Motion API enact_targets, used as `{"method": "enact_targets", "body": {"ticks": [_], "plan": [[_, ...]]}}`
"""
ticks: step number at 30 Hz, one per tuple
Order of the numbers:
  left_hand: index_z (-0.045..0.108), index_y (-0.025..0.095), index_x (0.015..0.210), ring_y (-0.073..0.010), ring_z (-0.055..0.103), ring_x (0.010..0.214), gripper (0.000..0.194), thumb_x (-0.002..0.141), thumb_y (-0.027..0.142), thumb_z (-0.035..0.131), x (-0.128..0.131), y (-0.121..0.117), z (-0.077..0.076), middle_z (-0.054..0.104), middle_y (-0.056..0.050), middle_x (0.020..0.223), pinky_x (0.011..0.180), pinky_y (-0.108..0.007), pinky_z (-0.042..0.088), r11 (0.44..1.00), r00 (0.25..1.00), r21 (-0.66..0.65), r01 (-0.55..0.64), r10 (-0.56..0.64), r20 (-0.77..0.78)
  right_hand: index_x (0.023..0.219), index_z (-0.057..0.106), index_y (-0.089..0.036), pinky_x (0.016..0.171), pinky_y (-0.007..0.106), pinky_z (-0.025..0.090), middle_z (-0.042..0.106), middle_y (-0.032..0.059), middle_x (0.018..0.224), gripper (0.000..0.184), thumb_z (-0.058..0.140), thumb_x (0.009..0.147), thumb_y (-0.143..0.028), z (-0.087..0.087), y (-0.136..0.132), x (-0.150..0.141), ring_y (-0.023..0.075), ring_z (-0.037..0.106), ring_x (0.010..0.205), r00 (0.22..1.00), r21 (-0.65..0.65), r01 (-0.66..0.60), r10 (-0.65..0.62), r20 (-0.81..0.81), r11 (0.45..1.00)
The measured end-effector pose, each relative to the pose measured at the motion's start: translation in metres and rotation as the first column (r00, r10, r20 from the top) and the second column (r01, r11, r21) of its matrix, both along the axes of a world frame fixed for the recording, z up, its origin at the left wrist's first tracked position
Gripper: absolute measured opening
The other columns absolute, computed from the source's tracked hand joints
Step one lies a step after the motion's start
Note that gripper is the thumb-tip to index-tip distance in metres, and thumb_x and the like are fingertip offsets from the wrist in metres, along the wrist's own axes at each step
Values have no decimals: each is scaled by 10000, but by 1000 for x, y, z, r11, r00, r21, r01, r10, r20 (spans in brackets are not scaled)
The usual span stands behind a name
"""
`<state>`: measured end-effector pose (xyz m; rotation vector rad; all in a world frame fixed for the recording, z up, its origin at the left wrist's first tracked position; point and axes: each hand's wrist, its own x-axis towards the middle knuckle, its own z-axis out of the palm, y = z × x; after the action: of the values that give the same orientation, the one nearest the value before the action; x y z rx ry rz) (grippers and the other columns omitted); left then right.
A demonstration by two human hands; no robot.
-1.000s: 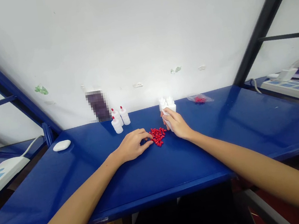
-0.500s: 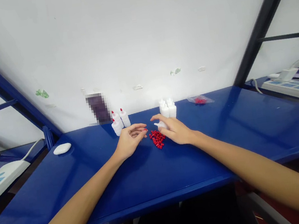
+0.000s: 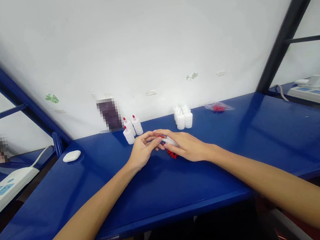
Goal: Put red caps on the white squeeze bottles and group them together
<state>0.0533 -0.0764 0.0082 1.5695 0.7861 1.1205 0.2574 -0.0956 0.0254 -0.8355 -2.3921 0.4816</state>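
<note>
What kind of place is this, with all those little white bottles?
Maybe a small work corner, though I can't be sure. A blue table against a white wall holds grouped white bottles and loose red caps.

Left hand (image 3: 143,149) and right hand (image 3: 187,144) meet, fingers curled; forearms angled inward.

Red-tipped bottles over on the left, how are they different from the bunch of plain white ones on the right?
The red-tipped bottles wear red caps, while the plain white bottles show none. The red-tipped bottles number three, loosely grouped; the plain white bottles are more numerous and packed tightly. Both groups have white bodies and stand upright on the blue table.
</note>
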Motion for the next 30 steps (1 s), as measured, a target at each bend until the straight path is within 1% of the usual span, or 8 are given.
{"method": "enact_targets", "body": {"ticks": [3,9,12,15,21,25,28,30], "plan": [[608,144,975,-165,692,667,352,797,423,732,-1,1,-1,687,-18,723,619,-245,483,1000,999,-8,22,-22,39,1515,277,-360,861,357,478,657,30,1236,523,389,1006,-316,0,2,2,214,634,1011,1000,11,-9,9,9,1000],[625,139,959,-100,616,605,330,809,417,717,-4,1,2,676,-31,867,667,-258,497,998,996,57,37,-32,-78,1474,368,-325,846,358,473,677,44,1158,462,376,1012,-336,-3,4,4,211,626,968,999,21,-30,30,29,999],[599,150,970,-63,534,505,339,810,424,717,-4,0,1,629,8,767,529,-212,440,998,995,34,58,-55,-82,1413,438,-296,814,339,466,671,58,1171,410,394,1006,-331,-2,3,3,204,626,936,999,27,-34,33,28,999],[579,157,984,-42,463,414,360,818,450,706,-3,-3,2,569,49,639,412,-175,337,996,990,-21,82,-84,-118,1339,488,-270,723,302,452,706,43,1005,361,433,994,-362,0,2,1,187,626,804,999,15,-7,7,41,1000],[538,181,1000,-58,445,336,384,835,501,668,2,-11,7,527,80,534,339,-171,298,992,986,-69,107,-114,-118,1291,492,-240,649,271,409,676,14,817,322,409,1004,-361,3,-1,-2,168,595,690,999,9,16,-17,32,1000],[514,199,1000,-33,246,308,360,849,497,650,5,-12,5,306,142,436,343,-165,218,988,986,-90,127,-136,-94,1367,443,-260,628,264,395,628,-14,731,385,413,1004,-382,4,-2,-3,155,560,622,1000,-28,-2,2,1,1000],[501,208,964,-36,228,372,341,848,500,633,0,-5,7,284,125,487,394,-175,197,999,997,-4,37,-37,-65,1489,299,-271,618,269,389,568,-32,685,567,477,972,-425,3,1,-2,153,523,576,999,-28,45,-46,-26,999],[503,207,936,-50,279,413,308,852,480,620,-13,4,13,319,104,510,425,-189,204,978,990,163,-129,137,-39,1513,254,-271,639,286,397,538,-29,687,627,488,959,-447,1,4,1,168,527,603,995,-10,92,-92,-48,996]]}}
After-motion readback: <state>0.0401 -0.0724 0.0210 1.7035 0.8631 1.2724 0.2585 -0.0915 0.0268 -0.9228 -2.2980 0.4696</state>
